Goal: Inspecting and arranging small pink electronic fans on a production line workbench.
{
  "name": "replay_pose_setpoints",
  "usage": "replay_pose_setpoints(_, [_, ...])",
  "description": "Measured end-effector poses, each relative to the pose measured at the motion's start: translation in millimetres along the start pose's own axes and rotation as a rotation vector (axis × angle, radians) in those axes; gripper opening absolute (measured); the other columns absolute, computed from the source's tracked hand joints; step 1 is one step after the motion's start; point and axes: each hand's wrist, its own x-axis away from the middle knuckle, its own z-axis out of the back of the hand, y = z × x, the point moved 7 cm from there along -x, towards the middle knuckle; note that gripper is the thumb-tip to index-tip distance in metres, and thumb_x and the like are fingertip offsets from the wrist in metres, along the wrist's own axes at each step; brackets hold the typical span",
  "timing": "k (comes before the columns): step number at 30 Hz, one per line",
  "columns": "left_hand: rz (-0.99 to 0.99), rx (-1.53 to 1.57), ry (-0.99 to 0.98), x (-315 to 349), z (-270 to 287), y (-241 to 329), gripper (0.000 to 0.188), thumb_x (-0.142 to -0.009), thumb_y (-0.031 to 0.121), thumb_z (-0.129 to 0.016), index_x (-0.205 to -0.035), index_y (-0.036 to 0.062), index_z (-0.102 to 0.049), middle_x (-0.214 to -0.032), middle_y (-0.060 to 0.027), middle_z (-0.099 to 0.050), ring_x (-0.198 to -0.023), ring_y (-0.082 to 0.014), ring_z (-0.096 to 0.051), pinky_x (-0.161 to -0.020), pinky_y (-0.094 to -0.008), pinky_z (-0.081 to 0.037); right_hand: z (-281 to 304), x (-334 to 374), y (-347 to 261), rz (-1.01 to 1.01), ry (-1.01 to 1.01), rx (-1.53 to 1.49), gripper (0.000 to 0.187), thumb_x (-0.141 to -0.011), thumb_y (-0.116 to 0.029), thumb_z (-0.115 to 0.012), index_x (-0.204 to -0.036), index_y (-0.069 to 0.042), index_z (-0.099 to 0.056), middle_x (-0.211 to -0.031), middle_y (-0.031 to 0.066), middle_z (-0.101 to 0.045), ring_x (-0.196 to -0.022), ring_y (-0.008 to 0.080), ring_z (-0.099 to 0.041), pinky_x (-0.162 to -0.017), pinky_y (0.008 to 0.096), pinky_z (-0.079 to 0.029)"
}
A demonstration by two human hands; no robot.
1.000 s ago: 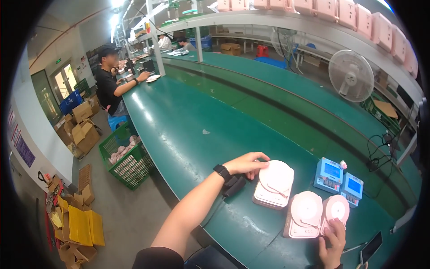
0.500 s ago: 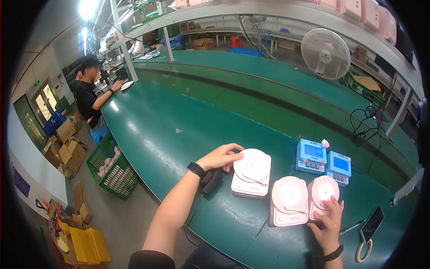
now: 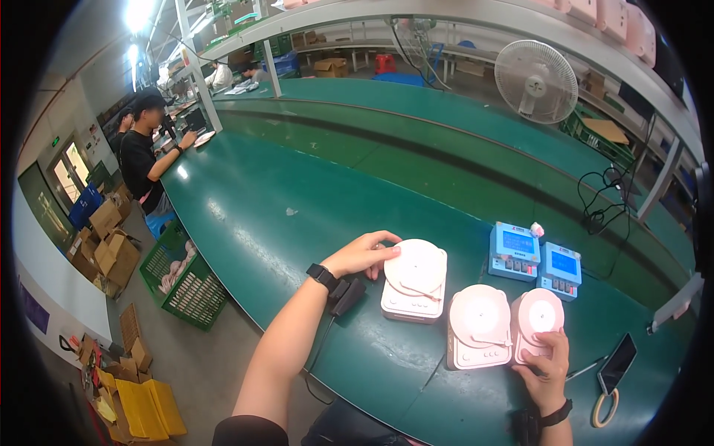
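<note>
Three pale pink devices shaped like small record players lie on the green tabletop, each with a round disc and a little arm on top. At the left one (image 3: 415, 286), my left hand (image 3: 364, 256) has its thumb on the disc's upper left edge and its fingers curled down beside it. The middle device (image 3: 480, 327) sits between the others, touched by neither hand. Around the lower front of the right device (image 3: 537, 308) my right hand (image 3: 547, 368) is closed, fingers over its face and thumb at its near edge. My right hand covers that device's lower part.
Two blue meters with screens (image 3: 515, 251) stand behind the devices. A phone (image 3: 617, 364) and a tan ring (image 3: 605, 410) lie at the right. A black cabled device (image 3: 346, 297) is by my left wrist. A fan (image 3: 535, 82) stands beyond; a co-worker (image 3: 145, 152) sits far left.
The view has shifted slightly, so the devices and meters appear a little higher. Both hands keep their places on the left and right devices.
</note>
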Motion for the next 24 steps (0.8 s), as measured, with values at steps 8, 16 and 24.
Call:
replay_pose_setpoints(8, [-0.007, -0.006, -0.004, -0.8, 0.0, 1.4, 0.052, -0.091, 0.041, -0.060, -0.125, 0.0018, -0.051, -0.067, -0.0028, -0.056, -0.051, -0.0092, -0.055, -0.045, -0.0216, -0.043, 0.4, 0.0, -0.6, -0.028, 0.008, -0.057, 0.033, -0.051, -0.007, -0.084, -0.082, -0.006, -0.072, -0.106, 0.0145, -0.059, -0.103, 0.0355, -0.054, -0.100, 0.0509, -0.038])
replay_pose_setpoints(16, [0.001, -0.007, -0.008, 2.6, -1.5, 2.9, 0.048, -0.093, 0.035, -0.058, -0.127, 0.0016, -0.050, -0.066, -0.0018, -0.058, -0.049, -0.0070, -0.054, -0.044, -0.0191, -0.042, 1.8, 0.5, -3.6, 0.026, -0.014, -0.038, 0.035, -0.053, -0.005, -0.083, -0.085, -0.008, -0.070, -0.108, 0.0155, -0.057, -0.103, 0.0348, -0.053, -0.086, 0.0422, -0.046])
replay_pose_setpoints(24, [-0.007, -0.010, -0.027, 0.3, -3.7, 3.1, 0.044, -0.094, 0.032, -0.057, -0.125, 0.0021, -0.052, -0.067, -0.0028, -0.059, -0.049, -0.0073, -0.054, -0.044, -0.0191, -0.042, 2.7, 0.5, -1.8, 0.011, -0.003, -0.032, 0.035, -0.052, -0.009, -0.084, -0.085, -0.007, -0.072, -0.108, 0.0145, -0.058, -0.102, 0.0348, -0.053, -0.090, 0.0442, -0.044])
